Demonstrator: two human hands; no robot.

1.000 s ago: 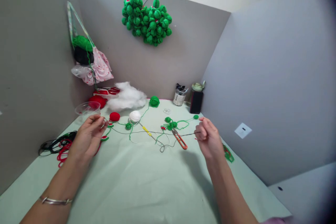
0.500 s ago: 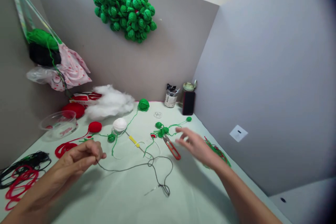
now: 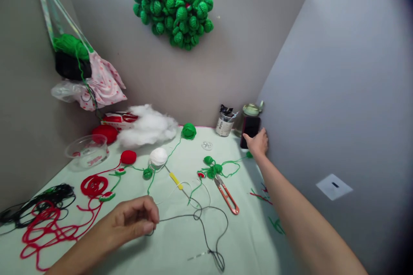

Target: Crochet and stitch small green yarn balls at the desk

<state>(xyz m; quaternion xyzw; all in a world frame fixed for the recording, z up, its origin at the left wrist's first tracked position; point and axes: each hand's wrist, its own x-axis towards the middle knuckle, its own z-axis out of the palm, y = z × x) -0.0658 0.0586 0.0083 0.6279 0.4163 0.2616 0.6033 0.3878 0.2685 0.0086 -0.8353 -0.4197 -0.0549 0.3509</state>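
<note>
Dark thread (image 3: 206,223) pinched in our closed left hand (image 3: 135,223) near counter's front edge; our right hand (image 3: 258,142), fingers open, touches black phone (image 3: 250,129) at far right corner.

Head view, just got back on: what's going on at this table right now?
A person sits at a craft table. The left hand pinches a dark thread that loops loosely across the cloth. The right hand is stretched to the far corner, touching a black phone propped upright there. Orange snips lie untouched between the two arms.
</note>
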